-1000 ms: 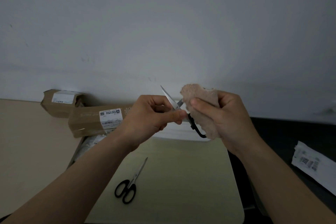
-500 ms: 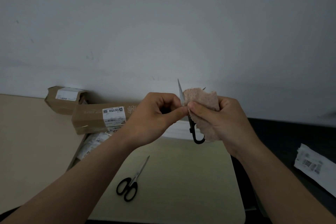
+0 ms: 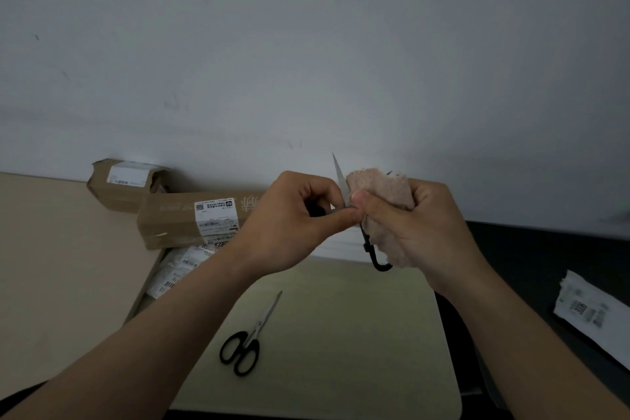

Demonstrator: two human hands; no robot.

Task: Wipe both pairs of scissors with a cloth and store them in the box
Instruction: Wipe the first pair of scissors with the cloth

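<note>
Since a second ago the bare blade has swung from leaning left to standing almost upright, and the two hands have drawn together until they touch. The left hand (image 3: pixel 293 218) pinches the black-handled steel scissors (image 3: pixel 341 181) between thumb and forefinger low on that blade, its other fingers curled in. The right hand (image 3: pixel 426 228) has its fingers (image 3: pixel 375 211) clenched round the pinkish fluffy cloth (image 3: pixel 378 191), which is bunched over the rest of the pair, with one black handle loop hanging out below. All of this is held in the air above the pale rounded surface (image 3: pixel 358 351). The second pair of black-handled scissors (image 3: pixel 249 337) lies closed and flat on that surface, well apart from the hands and, by the look of it, yet to be wiped. A long brown cardboard box (image 3: pixel 174 222) and a shorter brown cardboard box (image 3: pixel 126 184) sit at the far left, and I cannot tell whether either is the storage box. The step in hand looks like wiping the first pair. To do it well, the pinch should stay on the flat of the blade, clear of the edge. The cloth should be drawn from pivot to tip, away from the holding fingers and kept thick under the thumb. Both faces of each blade and the pivot need a pass before the pair is set down.
</note>
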